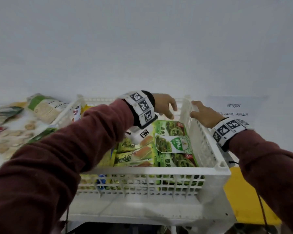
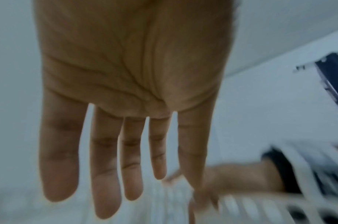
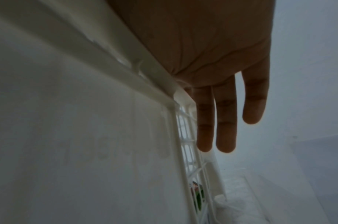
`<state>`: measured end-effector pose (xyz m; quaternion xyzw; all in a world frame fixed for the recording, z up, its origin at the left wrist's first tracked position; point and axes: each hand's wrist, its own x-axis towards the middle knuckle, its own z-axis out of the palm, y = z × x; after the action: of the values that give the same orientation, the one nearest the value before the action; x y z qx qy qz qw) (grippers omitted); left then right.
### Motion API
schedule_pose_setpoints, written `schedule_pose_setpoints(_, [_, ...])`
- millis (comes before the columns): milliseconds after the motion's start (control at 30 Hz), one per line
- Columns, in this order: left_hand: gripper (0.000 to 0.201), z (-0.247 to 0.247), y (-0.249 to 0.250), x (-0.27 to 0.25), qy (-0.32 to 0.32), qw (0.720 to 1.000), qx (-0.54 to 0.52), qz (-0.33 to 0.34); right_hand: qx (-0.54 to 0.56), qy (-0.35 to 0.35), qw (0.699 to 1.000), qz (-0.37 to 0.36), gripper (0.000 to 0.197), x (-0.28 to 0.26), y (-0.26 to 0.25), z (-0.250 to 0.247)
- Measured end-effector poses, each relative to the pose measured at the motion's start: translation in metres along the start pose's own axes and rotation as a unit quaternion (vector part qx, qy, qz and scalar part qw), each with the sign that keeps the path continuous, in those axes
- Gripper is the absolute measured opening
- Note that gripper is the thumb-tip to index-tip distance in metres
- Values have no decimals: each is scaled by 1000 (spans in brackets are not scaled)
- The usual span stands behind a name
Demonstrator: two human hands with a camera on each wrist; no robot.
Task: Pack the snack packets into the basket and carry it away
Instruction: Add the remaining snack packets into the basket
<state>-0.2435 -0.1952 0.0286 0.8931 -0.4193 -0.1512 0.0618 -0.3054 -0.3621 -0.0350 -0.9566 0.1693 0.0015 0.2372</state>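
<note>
Left grip (image 1: 165, 105) hovering flat-fingered and empty over basket (image 1: 152, 170); right grip (image 1: 204, 114) resting straight fingers on its right wall, clasping nothing; green snack packets (image 1: 174, 144) lying inside basket on desk (image 1: 142, 210), more packets (image 1: 46, 107) lying beside it at left

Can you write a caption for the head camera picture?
Open left hand hovers over green snack packets in white plastic basket; right hand rests on its side.
</note>
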Motion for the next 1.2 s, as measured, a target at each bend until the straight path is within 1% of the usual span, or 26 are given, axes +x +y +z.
schedule_pose_setpoints(100, [39,-42,-31,-38,45,997,-48,-40,-2,-3,1000,-2,56,2,2,0])
schedule_pose_setpoints(167, [37,-54,-57,-64,44,995,-41,-79,0,-2,1000,0,57,3,3,0])
schedule_pose_setpoints(233, [37,-51,-82,-85,11,992,-14,-128,-1,-1,1000,1,57,4,2,0])
schedule_pose_setpoints(300, [39,-40,-101,-101,-43,985,25,-166,-6,0,1000,1,57,4,1,1])
schedule_pose_setpoints(367, [39,-27,-110,-112,-96,974,58,-196,-8,4,1000,0,57,3,0,1])
schedule_pose_setpoints(433, [43,-18,-111,-119,-127,965,60,-220,-6,9,1000,0,57,3,-1,1])
schedule_pose_setpoints(533, [55,-11,-107,-126,-140,961,67,-227,0,11,1000,2,57,1,-3,1])
schedule_pose_setpoints(633, [65,-8,-110,-131,-129,960,85,-234,9,11,1000,5,56,-1,-4,0])
schedule_pose_setpoints(700, [58,-10,-112,-140,-117,955,104,-251,16,11,1000,7,56,-1,-4,0])
schedule_pose_setpoints(767, [46,-13,-117,-149,-150,940,151,-267,20,11,1000,7,56,0,-3,0])
schedule_pose_setpoints(800, [45,-12,-119,-154,-176,931,169,-273,21,12,1000,7,57,0,-3,0])
schedule_pose_setpoints(867, [49,-5,-123,-160,-206,915,196,-287,24,12,1000,6,57,0,-3,0])
schedule_pose_setpoints(933, [53,2,-124,-163,-205,908,219,-293,25,11,1000,6,57,0,-3,0])
schedule_pose_setpoints(1100, [57,7,-128,-158,-208,906,226,-292,26,15,1000,8,57,-3,-5,0])
schedule_pose_setpoints(1200, [53,7,-126,-155,-221,903,232,-285,27,17,999,5,57,-3,-4,1])
